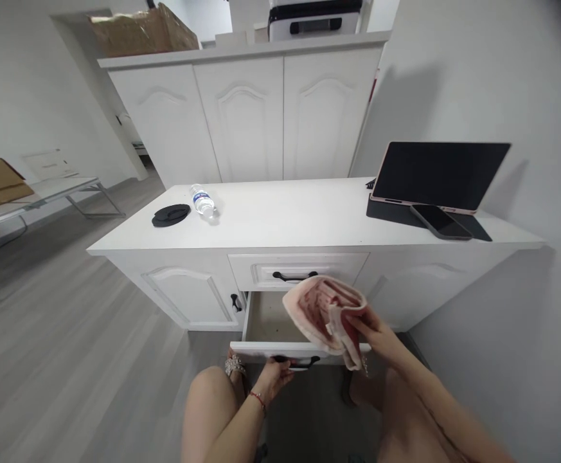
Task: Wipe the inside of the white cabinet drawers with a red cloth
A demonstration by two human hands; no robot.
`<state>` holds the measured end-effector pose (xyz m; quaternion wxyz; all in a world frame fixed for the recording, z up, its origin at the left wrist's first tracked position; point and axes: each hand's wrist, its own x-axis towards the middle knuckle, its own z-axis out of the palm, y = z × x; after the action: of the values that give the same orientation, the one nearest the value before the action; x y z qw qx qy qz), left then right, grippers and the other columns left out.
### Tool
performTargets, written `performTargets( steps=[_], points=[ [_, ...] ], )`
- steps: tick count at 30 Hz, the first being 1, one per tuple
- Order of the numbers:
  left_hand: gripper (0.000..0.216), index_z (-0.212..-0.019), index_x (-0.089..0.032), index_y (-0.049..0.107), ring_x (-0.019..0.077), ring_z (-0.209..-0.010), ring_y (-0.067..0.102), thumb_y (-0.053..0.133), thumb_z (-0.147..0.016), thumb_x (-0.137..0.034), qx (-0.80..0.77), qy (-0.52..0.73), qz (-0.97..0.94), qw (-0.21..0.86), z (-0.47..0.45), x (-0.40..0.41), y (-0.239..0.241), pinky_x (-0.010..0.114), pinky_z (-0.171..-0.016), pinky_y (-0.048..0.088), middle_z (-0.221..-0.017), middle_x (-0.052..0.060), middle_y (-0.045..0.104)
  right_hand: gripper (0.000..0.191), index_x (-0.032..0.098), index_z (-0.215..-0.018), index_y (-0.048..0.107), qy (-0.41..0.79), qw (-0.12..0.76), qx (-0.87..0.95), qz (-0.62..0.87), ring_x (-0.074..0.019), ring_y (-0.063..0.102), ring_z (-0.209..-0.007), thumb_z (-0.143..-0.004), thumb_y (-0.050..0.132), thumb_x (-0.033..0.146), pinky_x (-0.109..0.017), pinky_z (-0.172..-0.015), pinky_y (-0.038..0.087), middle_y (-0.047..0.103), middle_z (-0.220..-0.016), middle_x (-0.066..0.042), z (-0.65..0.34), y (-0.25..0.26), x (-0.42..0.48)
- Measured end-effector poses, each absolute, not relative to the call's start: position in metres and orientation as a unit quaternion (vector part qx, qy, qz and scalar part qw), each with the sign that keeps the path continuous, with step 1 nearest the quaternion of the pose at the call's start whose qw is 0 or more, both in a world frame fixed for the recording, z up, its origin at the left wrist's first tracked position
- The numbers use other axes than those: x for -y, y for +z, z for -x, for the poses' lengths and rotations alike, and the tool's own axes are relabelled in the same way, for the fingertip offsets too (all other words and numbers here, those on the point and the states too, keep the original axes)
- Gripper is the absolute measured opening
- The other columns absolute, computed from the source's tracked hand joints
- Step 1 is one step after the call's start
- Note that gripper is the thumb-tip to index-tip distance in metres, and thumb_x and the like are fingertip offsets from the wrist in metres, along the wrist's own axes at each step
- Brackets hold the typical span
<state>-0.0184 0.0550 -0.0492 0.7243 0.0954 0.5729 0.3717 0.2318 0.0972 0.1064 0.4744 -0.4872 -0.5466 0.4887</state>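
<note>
My right hand point(374, 334) grips a folded pink and red patterned cloth point(326, 308) and holds it above the open lower drawer point(265, 318) of a white cabinet point(188, 292). My left hand point(273, 376) is closed on the black handle point(297, 362) at the drawer's front panel. The drawer is pulled out toward me and the part of its inside that shows looks bare. Above it, the upper drawer point(299, 269) is closed. My knees show at the bottom of the view.
On the cabinet top lie a small water bottle point(202, 200), a black round disc point(171, 214), a propped tablet point(437, 173) and a phone point(441, 222). A taller white cupboard point(246, 116) stands behind. A folding table point(44, 193) with cardboard is at left.
</note>
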Motion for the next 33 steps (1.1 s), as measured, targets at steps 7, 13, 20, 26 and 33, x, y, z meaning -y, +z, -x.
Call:
performTargets(
  steps=[7, 13, 20, 26, 33],
  points=[
    [0.015, -0.077, -0.013, 0.058, 0.0098, -0.055, 0.06, 0.07, -0.071, -0.005, -0.539, 0.464, -0.071, 0.699, 0.013, -0.065, -0.051, 0.025, -0.063, 0.05, -0.075, 0.006, 0.069, 0.03, 0.021, -0.107, 0.062, 0.339, 0.431, 0.613, 0.569, -0.0232, 0.061, -0.096, -0.079, 0.054, 0.031, -0.042, -0.092, 0.049, 0.065, -0.104, -0.008, -0.256, 0.05, -0.072],
    [0.018, -0.068, -0.014, 0.056, 0.0095, -0.053, 0.061, 0.071, -0.072, -0.004, -0.536, 0.499, -0.044, 0.679, 0.007, -0.067, -0.056, 0.022, -0.059, 0.049, -0.064, 0.004, 0.067, 0.051, 0.025, -0.118, 0.061, 0.142, 0.312, 0.726, 0.597, -0.0228, 0.058, -0.105, -0.074, 0.041, 0.009, -0.042, -0.092, 0.05, 0.054, -0.115, -0.009, -0.235, 0.005, -0.054],
    [0.023, -0.067, -0.015, 0.056, 0.009, -0.053, 0.06, 0.077, -0.066, -0.009, -0.532, 0.522, -0.032, 0.666, 0.002, -0.067, -0.057, 0.022, -0.06, 0.048, -0.062, 0.001, 0.066, 0.05, 0.022, -0.128, 0.055, 0.023, 0.301, 0.758, 0.579, -0.0294, 0.05, -0.118, -0.081, 0.06, 0.038, -0.043, -0.095, 0.049, 0.046, -0.129, -0.013, -0.218, -0.004, -0.048],
    [0.032, -0.064, -0.016, 0.055, 0.01, -0.057, 0.061, 0.085, -0.054, -0.015, -0.52, 0.532, -0.028, 0.668, 0.002, -0.066, -0.059, 0.023, -0.063, 0.047, -0.065, 0.002, 0.068, 0.04, 0.03, -0.126, 0.059, -0.088, 0.206, 0.705, 0.673, -0.0337, 0.05, -0.112, -0.09, 0.044, 0.023, -0.056, -0.088, 0.045, 0.049, -0.139, -0.01, -0.204, 0.007, -0.055],
    [0.032, -0.061, -0.016, 0.056, 0.0094, -0.056, 0.058, 0.086, -0.051, -0.015, -0.522, 0.526, -0.028, 0.671, 0.004, -0.067, -0.062, 0.023, -0.063, 0.046, -0.062, 0.001, 0.065, 0.05, 0.029, -0.133, 0.053, -0.139, 0.199, 0.774, 0.585, -0.0305, 0.044, -0.122, -0.086, 0.049, 0.013, -0.048, -0.1, 0.041, 0.052, -0.14, -0.005, -0.188, -0.002, -0.074]
  ],
)
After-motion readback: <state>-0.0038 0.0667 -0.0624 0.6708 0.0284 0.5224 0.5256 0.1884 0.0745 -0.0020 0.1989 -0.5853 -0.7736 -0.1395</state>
